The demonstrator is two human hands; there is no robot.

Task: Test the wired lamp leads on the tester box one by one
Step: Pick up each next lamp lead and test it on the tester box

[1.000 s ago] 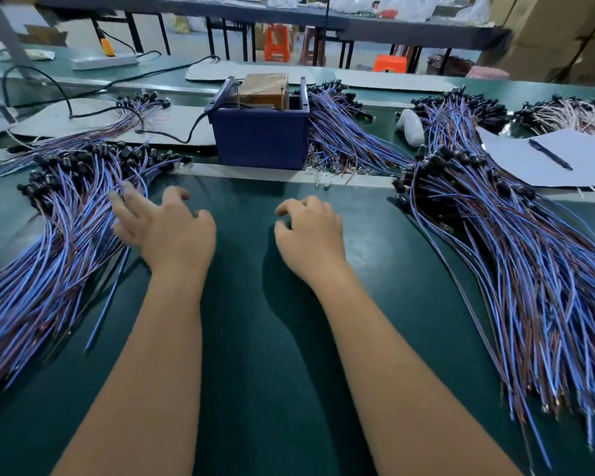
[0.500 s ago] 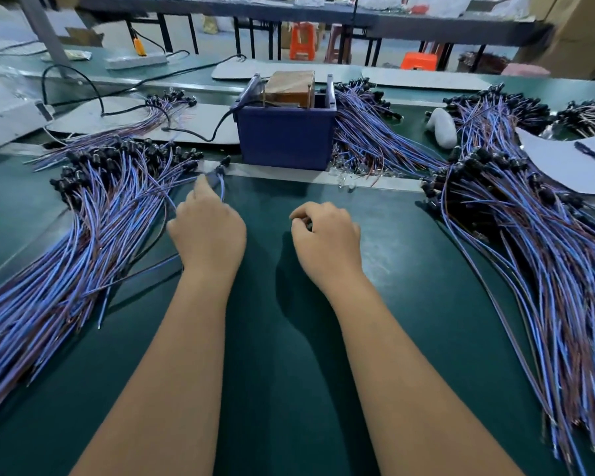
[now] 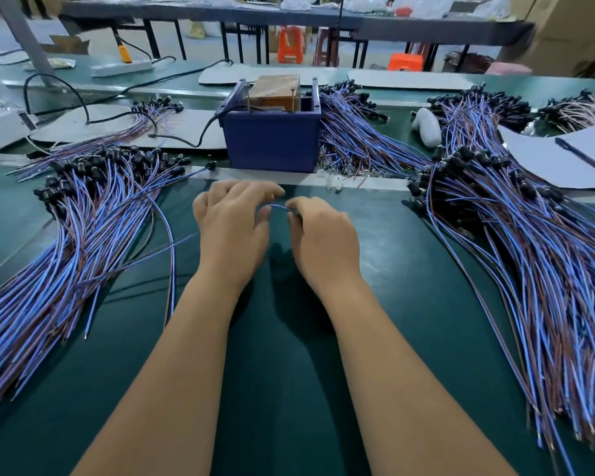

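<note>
- A single blue lead spans the small gap between both hands, its visible stretch running left to right, parallel to the worktop's far edge.
- The left hand has its fingers spread and relaxed, thumb tip touching the lead; whether it pinches is hidden.
- The right hand has fingers curled down over the lead's other end.
- The blue tester box stands just beyond the hands, straight ahead; both hands are about equally near, so the lead must travel forward.
- 1 pile of leads fans along the worktop's left edge, another pile along the right.
</note>
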